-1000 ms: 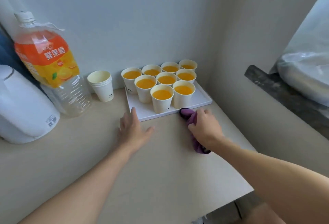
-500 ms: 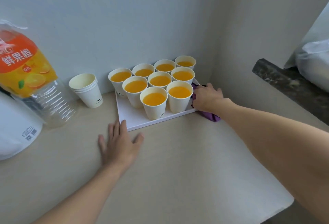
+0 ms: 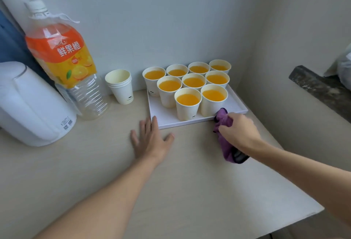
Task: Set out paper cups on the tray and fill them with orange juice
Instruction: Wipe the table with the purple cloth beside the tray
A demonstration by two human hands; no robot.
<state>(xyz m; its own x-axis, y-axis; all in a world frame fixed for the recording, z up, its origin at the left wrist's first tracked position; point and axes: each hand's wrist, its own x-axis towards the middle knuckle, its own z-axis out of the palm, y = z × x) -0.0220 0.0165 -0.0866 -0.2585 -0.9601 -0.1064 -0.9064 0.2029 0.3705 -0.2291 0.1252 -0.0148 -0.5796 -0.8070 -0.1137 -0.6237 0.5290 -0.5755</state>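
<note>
The right hand (image 3: 239,131) clenches a purple cloth (image 3: 225,123) against the tray (image 3: 165,114) edge. The left hand (image 3: 150,140) lies flat, fingers released, on the bench (image 3: 95,162). Spare cups (image 3: 120,86), bottle (image 3: 62,58) and kettle (image 3: 30,105) stand leftward.

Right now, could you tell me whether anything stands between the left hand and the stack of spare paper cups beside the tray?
Nothing visible does. The left hand lies flat on the counter, and only bare counter separates it from the spare cups. The tray sits just right of that path.
</note>
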